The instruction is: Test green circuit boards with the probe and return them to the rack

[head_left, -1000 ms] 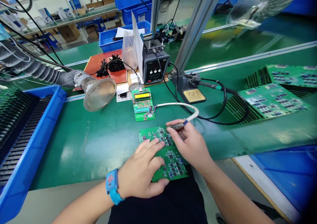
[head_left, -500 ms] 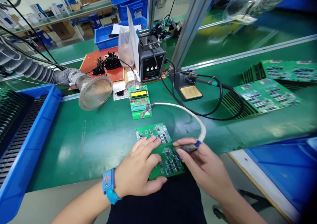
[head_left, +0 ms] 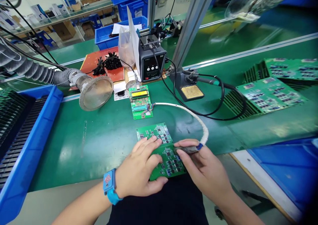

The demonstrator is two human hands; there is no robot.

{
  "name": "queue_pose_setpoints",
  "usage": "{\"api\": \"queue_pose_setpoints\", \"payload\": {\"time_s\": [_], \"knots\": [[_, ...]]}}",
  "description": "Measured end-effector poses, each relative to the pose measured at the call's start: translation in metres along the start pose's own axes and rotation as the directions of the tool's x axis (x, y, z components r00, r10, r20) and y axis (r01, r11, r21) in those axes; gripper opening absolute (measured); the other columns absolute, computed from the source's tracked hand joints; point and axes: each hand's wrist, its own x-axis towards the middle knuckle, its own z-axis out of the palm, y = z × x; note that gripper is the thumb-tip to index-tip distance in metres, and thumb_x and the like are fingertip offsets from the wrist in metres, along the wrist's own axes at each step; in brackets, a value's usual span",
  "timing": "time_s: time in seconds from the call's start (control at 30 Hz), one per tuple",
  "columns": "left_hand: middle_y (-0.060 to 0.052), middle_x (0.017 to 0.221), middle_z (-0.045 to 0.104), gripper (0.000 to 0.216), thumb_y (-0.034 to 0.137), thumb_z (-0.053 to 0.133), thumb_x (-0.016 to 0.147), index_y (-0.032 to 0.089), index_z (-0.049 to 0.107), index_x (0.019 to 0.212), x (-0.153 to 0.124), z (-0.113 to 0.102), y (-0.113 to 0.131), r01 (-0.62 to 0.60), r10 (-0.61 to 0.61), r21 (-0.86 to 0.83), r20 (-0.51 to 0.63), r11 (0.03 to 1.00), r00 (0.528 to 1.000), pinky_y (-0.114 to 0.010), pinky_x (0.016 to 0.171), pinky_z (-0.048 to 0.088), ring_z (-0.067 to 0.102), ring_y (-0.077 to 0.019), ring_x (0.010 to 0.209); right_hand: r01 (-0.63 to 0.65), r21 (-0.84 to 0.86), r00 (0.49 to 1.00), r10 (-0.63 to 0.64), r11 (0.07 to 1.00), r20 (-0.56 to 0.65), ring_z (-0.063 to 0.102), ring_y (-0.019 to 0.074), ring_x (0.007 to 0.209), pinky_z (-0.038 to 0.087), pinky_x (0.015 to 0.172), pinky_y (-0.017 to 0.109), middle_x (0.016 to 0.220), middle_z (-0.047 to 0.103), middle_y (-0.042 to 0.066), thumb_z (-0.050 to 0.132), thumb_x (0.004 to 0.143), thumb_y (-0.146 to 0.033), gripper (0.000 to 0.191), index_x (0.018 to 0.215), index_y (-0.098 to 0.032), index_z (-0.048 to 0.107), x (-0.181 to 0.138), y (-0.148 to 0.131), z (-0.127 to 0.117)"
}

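Observation:
A green circuit board (head_left: pixel 171 165) made of two joined panels lies at the bench's near edge, above my lap. My left hand (head_left: pixel 141 168) rests across its left side, fingers spread over the top and thumb by the front edge, hiding part of it. My right hand (head_left: pixel 208 168) pinches a dark, tape-wrapped probe (head_left: pixel 187 149), whose tip meets the board's right side; the exact contact is hidden by the fingers. From the probe a white sleeved cable (head_left: pixel 188 109) curves back to a programmer board (head_left: pixel 141 102) with a lit yellow display.
A soldering station (head_left: pixel 152 64) and an iron stand (head_left: pixel 190 87) stand behind, with black cable looping rightward. Stacked circuit boards (head_left: pixel 268 95) are at right. A fume extractor nozzle (head_left: pixel 96 93) hangs at left over the bench, near a blue bin (head_left: pixel 56 99) holding boards.
Both hands, the probe and the circuit board hold almost the same place. The view has shifted very slightly.

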Motion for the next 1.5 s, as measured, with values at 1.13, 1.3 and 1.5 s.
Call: {"api": "queue_pose_setpoints", "payload": {"time_s": [1.13,1.3,1.5], "knots": [[-0.018,0.140,0.045,0.026,0.027,0.061,0.080,0.017,0.051,0.101,0.001,-0.001,0.004,0.020,-0.020,0.052,0.003,0.998,1.000,-0.059,0.113,0.012,0.018,-0.0360,0.143,0.039,0.023,0.998,-0.040,0.999,0.052,0.062,0.0174,0.088,0.052,0.075,0.029,0.095,0.059,0.005,0.048,0.094,-0.021,0.008,0.102,-0.023,0.050,-0.001,0.005,0.004],[-0.018,0.141,0.044,0.026,0.029,0.061,0.080,0.017,0.051,0.101,0.002,-0.003,0.005,0.026,-0.027,0.067,0.017,0.997,0.999,-0.059,0.113,0.015,0.019,-0.0364,0.143,0.056,0.034,0.998,-0.057,0.998,0.040,0.061,0.0172,0.090,0.052,0.077,0.028,0.095,0.059,0.005,0.048,0.094,-0.019,0.009,0.102,-0.023,0.049,-0.001,0.006,0.005],[-0.019,0.149,0.034,0.039,0.038,0.068,0.082,0.018,0.053,0.113,0.006,-0.016,0.009,0.063,-0.077,0.103,0.137,0.993,0.988,-0.059,0.111,0.023,0.020,-0.0368,0.143,0.079,0.029,0.996,-0.080,0.996,0.027,0.062,0.0176,0.090,0.052,0.079,0.029,0.095,0.059,0.005,0.049,0.093,-0.019,0.010,0.102,-0.024,0.050,-0.002,0.006,0.005]]}}
